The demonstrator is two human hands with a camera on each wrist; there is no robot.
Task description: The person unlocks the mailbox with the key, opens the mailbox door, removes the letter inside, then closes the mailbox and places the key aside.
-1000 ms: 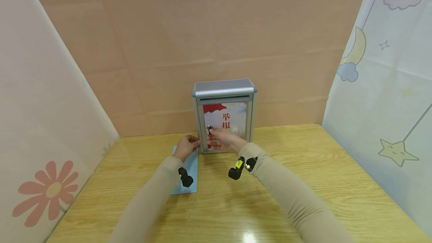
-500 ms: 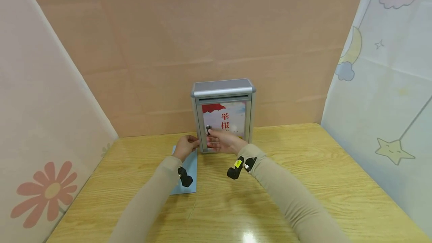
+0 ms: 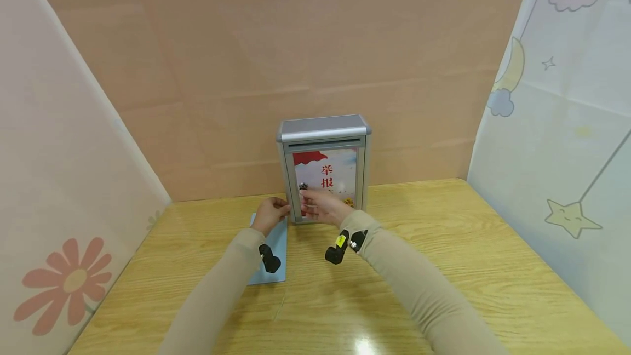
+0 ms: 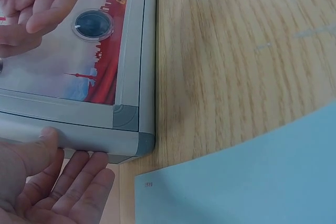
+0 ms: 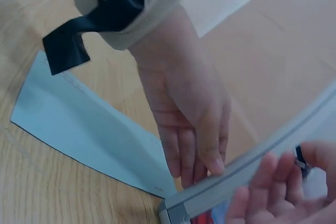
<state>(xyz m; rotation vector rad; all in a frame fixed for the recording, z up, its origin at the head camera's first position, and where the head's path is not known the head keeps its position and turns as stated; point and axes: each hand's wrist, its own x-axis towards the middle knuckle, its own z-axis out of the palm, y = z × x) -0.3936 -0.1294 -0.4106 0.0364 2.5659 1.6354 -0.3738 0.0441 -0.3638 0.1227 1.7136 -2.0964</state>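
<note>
A grey metal letterbox (image 3: 362, 179) stands upright against the back wall, with a slot near its top and a printed front panel. Between thumb and finger, my right hand (image 3: 325, 206) pinches a small black-headed key (image 5: 301, 162) at the lock (image 3: 303, 185) on the panel's left. The other fingers of that hand are loosely bent in front of the panel. My left hand (image 3: 270, 214) touches the box's left side low down. Its thumb (image 4: 46, 148) lies on the metal frame, and its fairly straight fingers (image 4: 86, 182) lie along the side.
A light blue sheet or folder (image 3: 277, 251) lies flat on the wooden table (image 3: 419, 267) to the left of the box, partly under my left forearm. A peach cloth wall (image 3: 222, 70) closes the back; printed white sheets (image 3: 557, 125) stand at both sides.
My right hand has turned slightly at the wrist and shifted a little left, still pinching the key. The left hand keeps its place at the box. The head view has drifted slightly.
</note>
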